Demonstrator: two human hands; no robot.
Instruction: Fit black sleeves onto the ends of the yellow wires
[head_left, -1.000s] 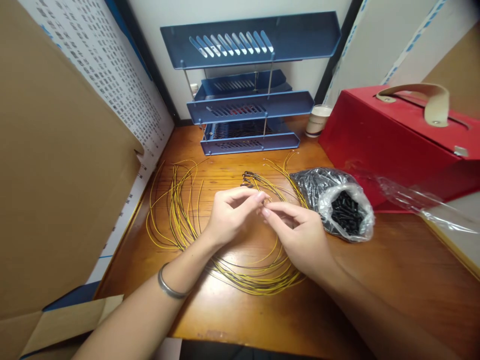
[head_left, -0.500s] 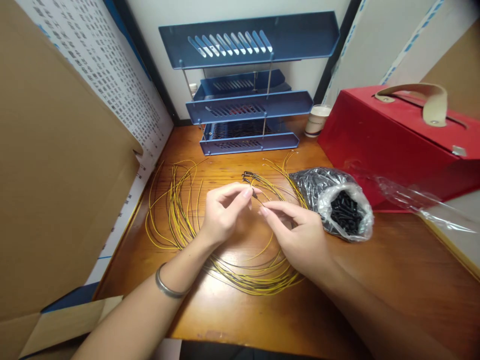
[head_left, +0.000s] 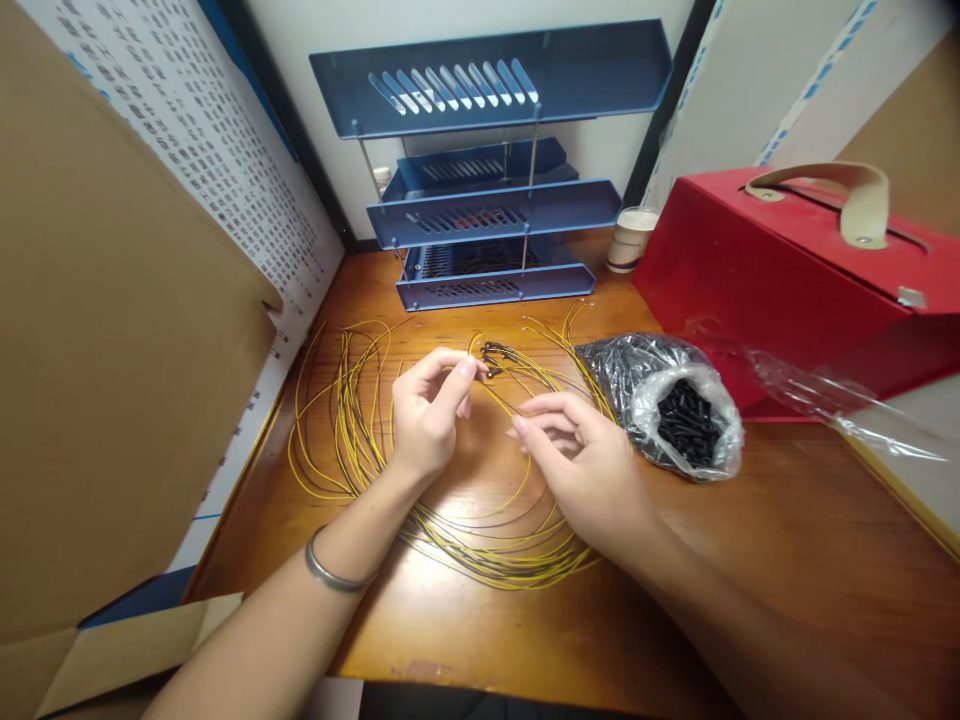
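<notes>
My left hand (head_left: 427,415) pinches one end of a thin yellow wire (head_left: 504,400) between thumb and forefinger, near a small black sleeve at the wire's tip. My right hand (head_left: 581,465) hovers just right of it, its fingers loosely curled with the fingertips close to the same wire; whether they grip it I cannot make out. Under both hands lies a looped bundle of yellow wires (head_left: 495,545) on the wooden desk (head_left: 787,540). A second pile of yellow wires (head_left: 341,420) lies to the left.
A clear plastic bag of small black sleeves (head_left: 679,405) sits right of my hands. Behind stand a blue stacked letter tray (head_left: 495,215), a paper cup (head_left: 628,240) and a red box with a tan handle (head_left: 795,270). Cardboard (head_left: 112,350) walls the left side.
My hands, joined at the wire's tip before, have drawn apart. My left hand has moved left and up with the wire end; my right has slid along the wire and loosened.
</notes>
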